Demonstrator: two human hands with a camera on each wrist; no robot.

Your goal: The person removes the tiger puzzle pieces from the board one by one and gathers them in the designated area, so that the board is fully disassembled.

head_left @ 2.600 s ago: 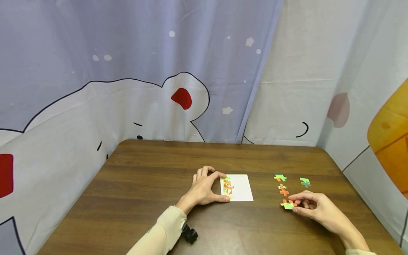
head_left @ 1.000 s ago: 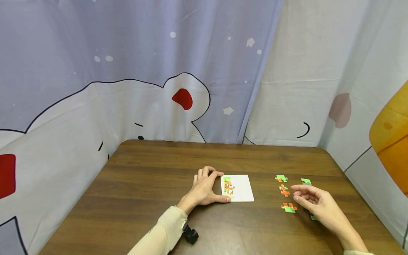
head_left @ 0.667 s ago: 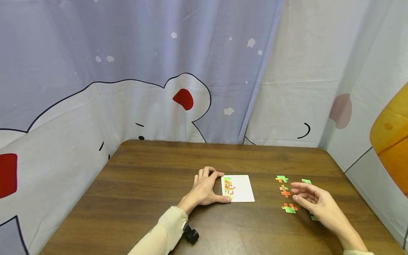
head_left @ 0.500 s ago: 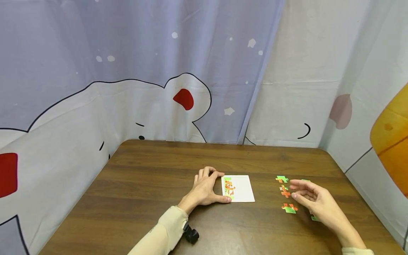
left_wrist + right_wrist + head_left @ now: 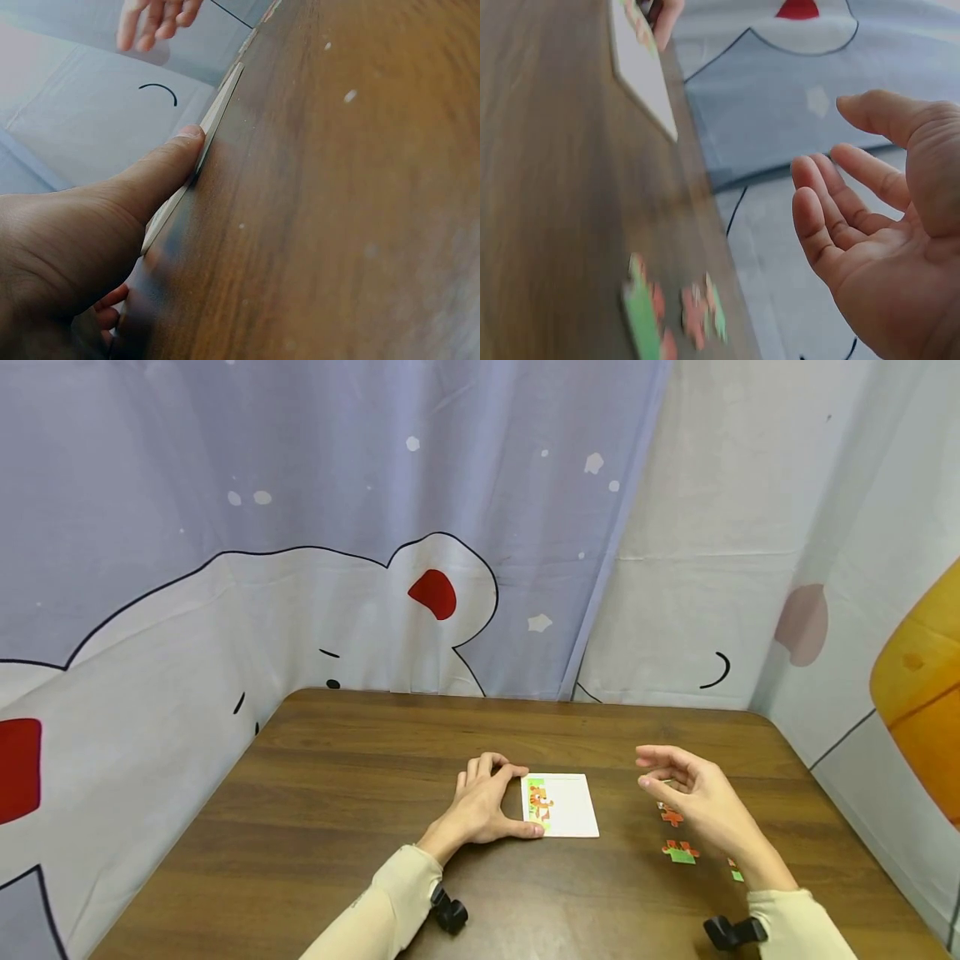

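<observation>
My left hand (image 5: 480,806) holds a small white puzzle board (image 5: 576,807) at its left side, index finger at the far corner and thumb at the near one. A strip of puzzle with an orange animal on green (image 5: 538,800) fills the board's left part. My right hand (image 5: 697,797) hovers above the table, right of the board. In the right wrist view its thumb and fingers stand apart, the palm bare. Below it lie an orange puzzle piece (image 5: 672,816) and a green-and-orange piece (image 5: 680,852). Another piece (image 5: 737,872) is partly covered by the right wrist.
The brown wooden table (image 5: 360,760) reaches back to a printed curtain (image 5: 337,610), which also hangs along both sides. Black wrist cameras sit on the left cuff (image 5: 448,910) and the right cuff (image 5: 735,932).
Earlier my right fingers touched the nearest green-and-orange piece, then left it. Now the hand is farther left and higher, covering the far pieces. The left hand and board stay put.
</observation>
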